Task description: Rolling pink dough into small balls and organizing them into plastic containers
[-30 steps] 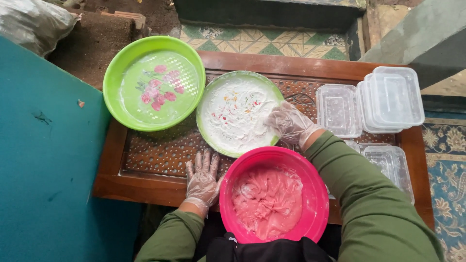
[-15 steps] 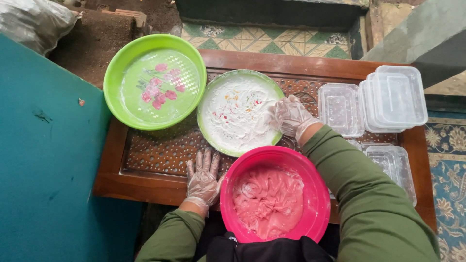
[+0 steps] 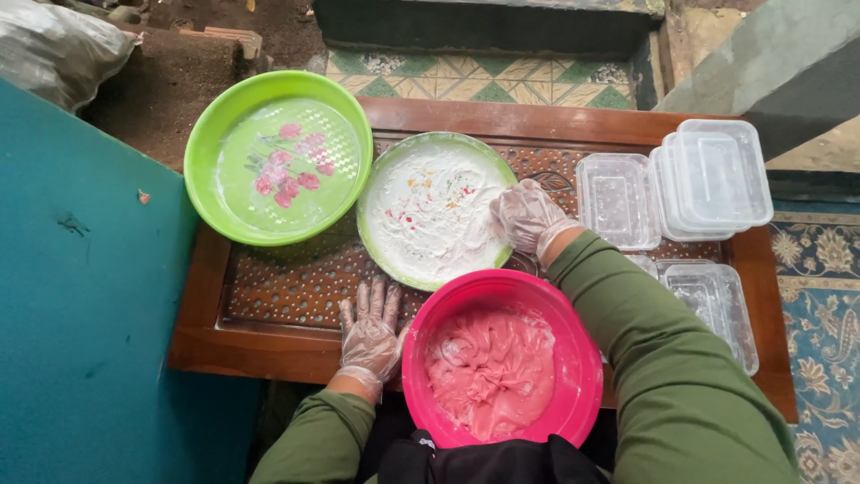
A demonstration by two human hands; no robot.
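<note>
Looking down from your head, your right hand [image 3: 527,218] in its thin glove is curled with bent fingers on the right edge of the floury plate [image 3: 436,208] in the middle of the wooden table [image 3: 269,350], holding nothing I can see. Your left hand [image 3: 370,333] lies flat and spread just left of the pink bowl [image 3: 502,360] of pink dough near you. Push too hard and flour could spill, or your sleeve could dip in the dough.

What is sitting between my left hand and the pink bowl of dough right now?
Nothing visible. The left hand lies flat on the wooden table, right beside the pink bowl, with only bare tabletop in the narrow space between them. The right hand is away at the floured green plate.
</note>
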